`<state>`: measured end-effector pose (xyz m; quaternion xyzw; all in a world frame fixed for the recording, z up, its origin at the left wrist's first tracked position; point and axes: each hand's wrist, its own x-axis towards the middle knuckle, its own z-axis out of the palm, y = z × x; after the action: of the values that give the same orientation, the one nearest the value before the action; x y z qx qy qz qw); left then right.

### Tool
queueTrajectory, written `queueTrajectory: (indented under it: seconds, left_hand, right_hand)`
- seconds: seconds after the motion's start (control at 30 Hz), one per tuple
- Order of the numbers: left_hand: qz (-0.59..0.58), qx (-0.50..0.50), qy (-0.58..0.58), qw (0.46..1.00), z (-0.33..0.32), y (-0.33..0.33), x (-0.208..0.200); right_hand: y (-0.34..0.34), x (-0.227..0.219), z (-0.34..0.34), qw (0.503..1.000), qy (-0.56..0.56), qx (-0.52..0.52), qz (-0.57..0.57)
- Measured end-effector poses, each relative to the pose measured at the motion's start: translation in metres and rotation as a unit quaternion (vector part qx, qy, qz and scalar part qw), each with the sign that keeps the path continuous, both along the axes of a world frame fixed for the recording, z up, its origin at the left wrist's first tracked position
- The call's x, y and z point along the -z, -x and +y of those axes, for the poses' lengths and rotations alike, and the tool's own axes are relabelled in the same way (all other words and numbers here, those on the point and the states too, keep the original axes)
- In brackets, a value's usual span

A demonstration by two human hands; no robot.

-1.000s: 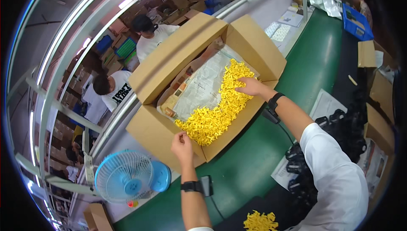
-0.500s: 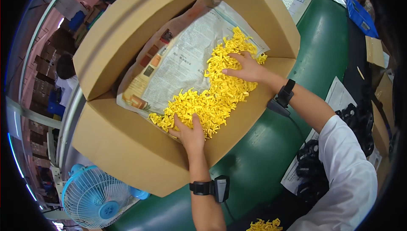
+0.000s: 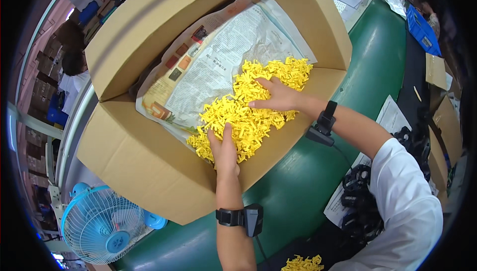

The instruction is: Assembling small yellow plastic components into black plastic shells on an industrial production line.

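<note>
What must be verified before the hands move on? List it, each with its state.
1. Carton open at the top: ok.
2. Left hand at the yellow shreds: ok.
3. Right hand at the shreds: ok.
4. Newspaper fully covered by shreds: not ok, much of it is bare.
5. All shreds inside the carton: not ok, a small heap lies outside.
6. Contents beneath the newspaper: cannot tell.

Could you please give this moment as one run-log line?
Left hand: open, touching yellow shreds | Right hand: open, touching shreds | Cardboard box: open, newspaper and shreds inside | Blue fan: picture's lower left
</note>
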<state>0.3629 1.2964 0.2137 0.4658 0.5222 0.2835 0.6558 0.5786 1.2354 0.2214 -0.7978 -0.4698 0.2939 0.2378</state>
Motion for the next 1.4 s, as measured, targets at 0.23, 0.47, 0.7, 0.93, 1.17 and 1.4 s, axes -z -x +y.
queueTrajectory:
  seconds: [0.23,0.47,0.7,0.93,1.17,1.4]
  left_hand:
    - [-0.02,0.035,-0.07,0.997,-0.005,-0.016,0.011]
    - [-0.032,-0.027,-0.075,0.996,-0.012,-0.03,0.007]
    - [-0.039,-0.038,-0.162,0.985,-0.006,-0.032,-0.021]
    - [-0.148,-0.035,-0.195,0.969,-0.01,-0.036,-0.068]
    - [-0.174,-0.033,-0.236,0.955,-0.018,-0.024,-0.114]
    - [-0.204,-0.04,-0.213,0.955,-0.032,-0.014,-0.156]
  right_hand:
    - [0.043,0.006,0.01,0.996,-0.042,-0.014,0.08]
    - [0.067,0.015,0.01,0.967,-0.175,0.072,0.17]
    - [0.078,-0.018,0.019,0.933,-0.269,0.126,0.205]
    - [0.076,-0.068,0.016,0.931,-0.322,0.094,0.144]
    - [0.091,-0.116,0.004,0.918,-0.35,0.102,0.158]
    - [0.105,-0.151,-0.003,0.914,-0.348,0.119,0.173]
